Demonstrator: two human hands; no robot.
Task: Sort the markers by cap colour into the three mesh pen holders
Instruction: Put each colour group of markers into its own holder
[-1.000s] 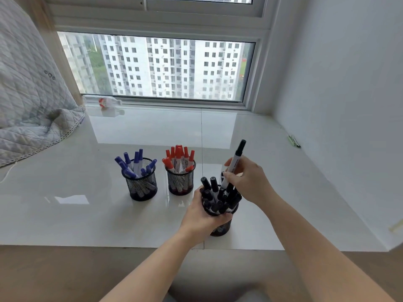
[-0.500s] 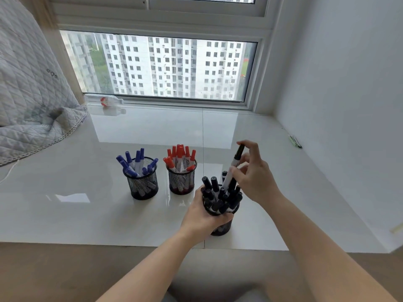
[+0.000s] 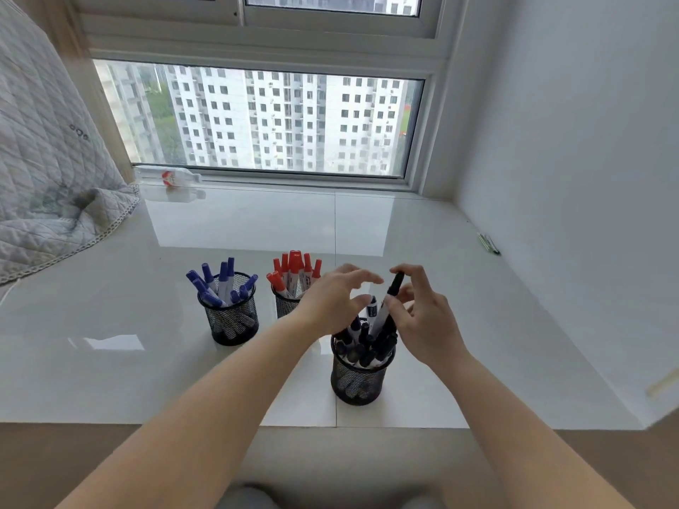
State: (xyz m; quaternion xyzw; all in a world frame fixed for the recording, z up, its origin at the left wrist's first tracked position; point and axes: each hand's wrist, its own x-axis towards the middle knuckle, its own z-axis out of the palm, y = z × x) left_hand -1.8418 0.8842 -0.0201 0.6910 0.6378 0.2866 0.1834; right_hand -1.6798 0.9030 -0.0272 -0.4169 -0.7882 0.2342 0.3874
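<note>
Three black mesh holders stand on the white ledge. The left holder (image 3: 231,319) has blue-capped markers (image 3: 220,284). The middle holder (image 3: 286,306), partly hidden by my left hand, has red-capped markers (image 3: 294,268). The nearest holder (image 3: 362,378) is packed with black-capped markers (image 3: 363,343). One black-capped marker (image 3: 385,306) stands tilted in it, higher than the others. My right hand (image 3: 422,317) pinches that marker, thumb on the barrel and index finger curled over the cap. My left hand (image 3: 330,299) hovers above the holder's left side, fingers spread and holding nothing.
A plastic bottle (image 3: 169,177) lies by the window at the back left. A quilted blanket (image 3: 44,185) drapes over the ledge's left end. A few pens (image 3: 488,243) lie against the right wall (image 3: 569,178). The ledge's front edge (image 3: 183,423) is near me.
My left hand has let go of the black-marker holder and risen above it with open fingers. The marker in my right hand has sunk deeper into the holder.
</note>
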